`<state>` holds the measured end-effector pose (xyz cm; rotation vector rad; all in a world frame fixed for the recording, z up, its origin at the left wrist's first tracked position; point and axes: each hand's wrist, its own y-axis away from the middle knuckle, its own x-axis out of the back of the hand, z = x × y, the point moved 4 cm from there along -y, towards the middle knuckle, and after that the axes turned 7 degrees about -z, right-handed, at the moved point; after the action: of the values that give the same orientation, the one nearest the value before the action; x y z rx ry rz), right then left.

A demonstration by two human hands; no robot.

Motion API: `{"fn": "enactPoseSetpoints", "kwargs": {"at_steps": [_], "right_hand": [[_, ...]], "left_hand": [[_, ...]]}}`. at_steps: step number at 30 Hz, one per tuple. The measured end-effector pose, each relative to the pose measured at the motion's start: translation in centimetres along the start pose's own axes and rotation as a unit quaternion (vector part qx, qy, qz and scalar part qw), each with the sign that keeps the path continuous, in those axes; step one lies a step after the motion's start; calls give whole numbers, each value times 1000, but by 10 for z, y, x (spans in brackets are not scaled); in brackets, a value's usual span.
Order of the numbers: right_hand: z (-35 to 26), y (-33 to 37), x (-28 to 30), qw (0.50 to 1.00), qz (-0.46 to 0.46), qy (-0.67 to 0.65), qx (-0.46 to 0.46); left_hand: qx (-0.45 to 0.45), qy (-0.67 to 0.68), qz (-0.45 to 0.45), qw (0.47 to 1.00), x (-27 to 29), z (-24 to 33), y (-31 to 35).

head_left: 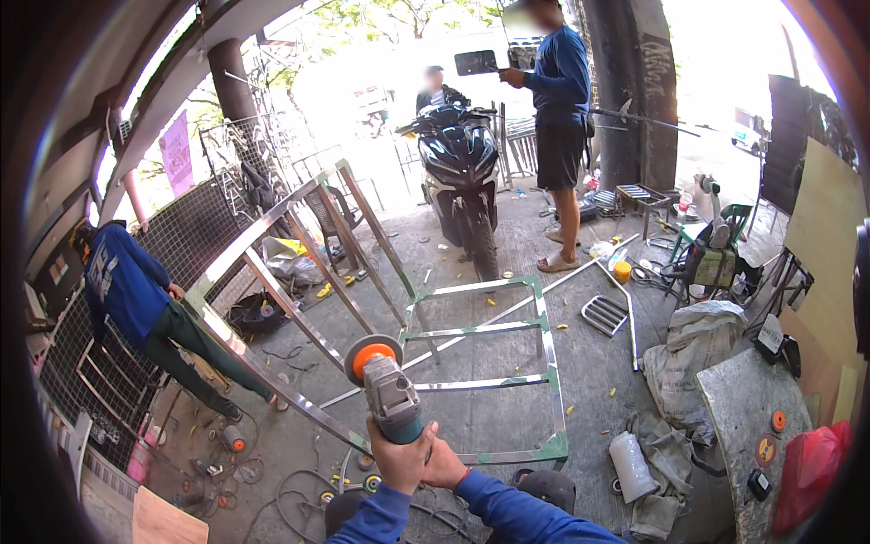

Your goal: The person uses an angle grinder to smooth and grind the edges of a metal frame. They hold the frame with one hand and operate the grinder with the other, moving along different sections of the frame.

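Low in the middle of the head view, I hold an angle grinder (395, 399) upright, its orange-centred disc (372, 357) at the top. My left hand (399, 456) wraps round its teal lower body. Beside it, my right hand (445, 464) is closed on the lower end, with the fingers partly hidden. Just beyond the grinder is a frame of shiny square metal tubes (494, 385), with green patches at its corners. One side of it lies low over the floor and the other rises at the left. The disc overlaps the frame in view; whether they touch I cannot tell.
A motorcycle (462, 172) stands ahead, with a person (560, 82) beside it. Another person (136, 281) bends at the left. Cables (299, 503) and tools lie on the floor at lower left. At right are a sack (702, 349), a plastic-wrapped roll (632, 465) and a worktable (739, 399).
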<state>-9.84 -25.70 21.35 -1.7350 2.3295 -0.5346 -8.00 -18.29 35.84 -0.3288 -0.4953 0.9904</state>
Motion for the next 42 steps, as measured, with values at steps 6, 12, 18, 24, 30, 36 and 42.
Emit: {"fn": "enactPoseSetpoints", "kwargs": {"at_steps": [6, 12, 18, 24, 30, 36, 42], "right_hand": [[-18, 3, -4, 1000, 23, 1, -7], [-48, 5, -5, 996, 14, -70, -61], [-56, 6, -9, 993, 2, -108, -51], [-42, 8, -3, 995, 7, -85, -55], [-30, 9, -7, 995, 1, -76, -58], [-34, 6, -9, 997, -16, -68, -37], [-46, 9, -10, 990, -49, -124, -53]], "left_hand": [[11, -4, -73, 997, 5, -10, -5], [134, 130, -304, 934, 21, -20, -29], [152, 263, -374, 876, 13, -13, -44], [165, 233, -317, 905, 9, -22, -32], [148, 228, -302, 914, 13, -23, -28], [152, 187, -340, 909, 20, -12, -32], [128, 226, -351, 900, 23, -3, -35]]}}
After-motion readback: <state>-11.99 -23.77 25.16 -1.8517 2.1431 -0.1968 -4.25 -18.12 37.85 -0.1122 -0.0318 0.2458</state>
